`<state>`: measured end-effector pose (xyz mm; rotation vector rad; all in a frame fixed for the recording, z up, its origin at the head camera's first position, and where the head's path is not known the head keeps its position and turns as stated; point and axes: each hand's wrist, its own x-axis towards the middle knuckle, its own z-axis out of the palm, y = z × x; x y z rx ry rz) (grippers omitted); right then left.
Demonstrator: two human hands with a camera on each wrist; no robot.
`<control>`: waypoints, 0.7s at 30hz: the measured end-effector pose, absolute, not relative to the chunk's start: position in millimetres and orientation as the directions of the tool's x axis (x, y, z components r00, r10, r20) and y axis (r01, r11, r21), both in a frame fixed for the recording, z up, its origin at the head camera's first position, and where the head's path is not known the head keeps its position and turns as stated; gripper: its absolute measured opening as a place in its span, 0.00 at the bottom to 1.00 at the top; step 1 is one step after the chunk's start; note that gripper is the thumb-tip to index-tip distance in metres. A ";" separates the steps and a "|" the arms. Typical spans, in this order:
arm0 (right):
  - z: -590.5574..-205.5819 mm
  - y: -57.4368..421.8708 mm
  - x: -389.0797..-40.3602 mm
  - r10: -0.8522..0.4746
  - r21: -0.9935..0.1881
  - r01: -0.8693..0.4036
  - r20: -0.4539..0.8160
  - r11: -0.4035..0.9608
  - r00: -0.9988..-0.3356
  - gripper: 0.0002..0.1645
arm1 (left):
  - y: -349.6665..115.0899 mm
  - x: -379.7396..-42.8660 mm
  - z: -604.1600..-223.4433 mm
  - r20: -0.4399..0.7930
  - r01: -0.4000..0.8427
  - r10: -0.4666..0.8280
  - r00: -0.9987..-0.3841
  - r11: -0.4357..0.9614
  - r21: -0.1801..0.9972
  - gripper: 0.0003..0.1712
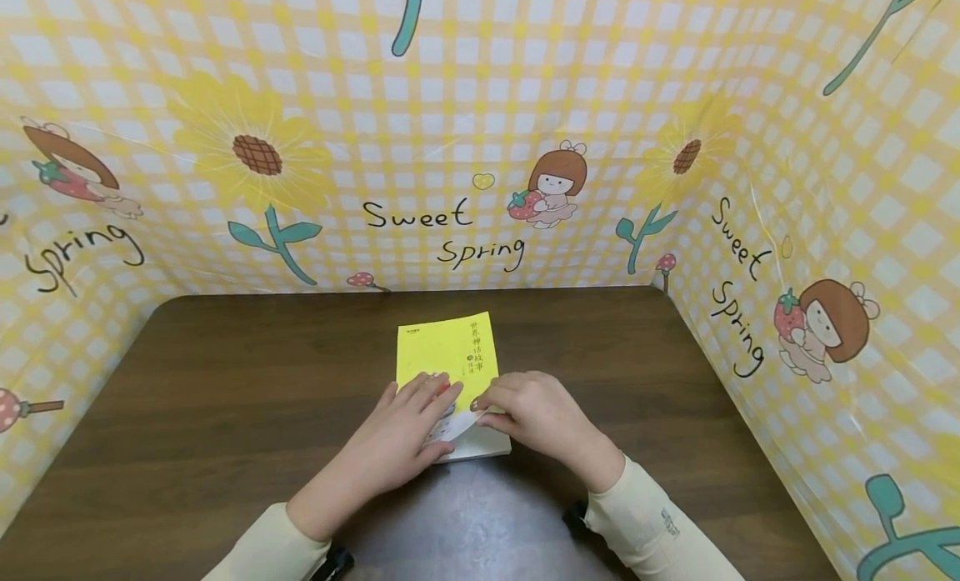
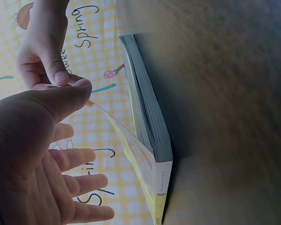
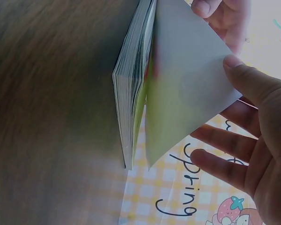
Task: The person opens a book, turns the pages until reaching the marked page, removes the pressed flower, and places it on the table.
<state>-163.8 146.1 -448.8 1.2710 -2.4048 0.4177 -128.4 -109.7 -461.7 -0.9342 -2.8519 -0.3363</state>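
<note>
A paperback book with a bright yellow front cover (image 1: 431, 348) lies on the dark wooden table. My right hand (image 1: 536, 410) pinches the cover's lower right corner between thumb and fingers, bending it up off the pages. The lifted sheet (image 3: 192, 75) shows its white underside in the right wrist view, thumb against it. Across the cover's lower left part lies my left hand (image 1: 408, 427), fingers extended and thumb near the bottom edge. The left wrist view shows the page block (image 2: 152, 108) and part of the spine (image 2: 161, 183), with the cover standing away from the pages.
A yellow-and-white checked cloth (image 1: 450, 106) printed with flowers and cartoon figures rises around the back and sides of the table (image 1: 247, 381). Dark straps (image 1: 333, 562) show at the wrists, beside the pale sleeves (image 1: 648, 514).
</note>
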 end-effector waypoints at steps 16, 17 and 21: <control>-442.4 154.2 -167.8 -0.591 -0.157 -0.751 0.523 0.642 -0.614 0.22 | -107.6 -124.2 -456.9 0.285 0.667 0.629 -0.723 0.743 0.052 0.57; -442.2 155.1 -168.1 -0.573 -0.181 -0.737 0.520 0.651 -0.633 0.21 | -107.9 -124.1 -456.7 0.298 0.674 0.635 -0.713 0.738 0.040 0.57; -443.1 156.8 -169.3 -0.512 -0.261 -0.675 0.483 0.690 -0.710 0.16 | -109.6 -122.7 -455.1 0.351 0.691 0.652 -0.671 0.722 -0.020 0.57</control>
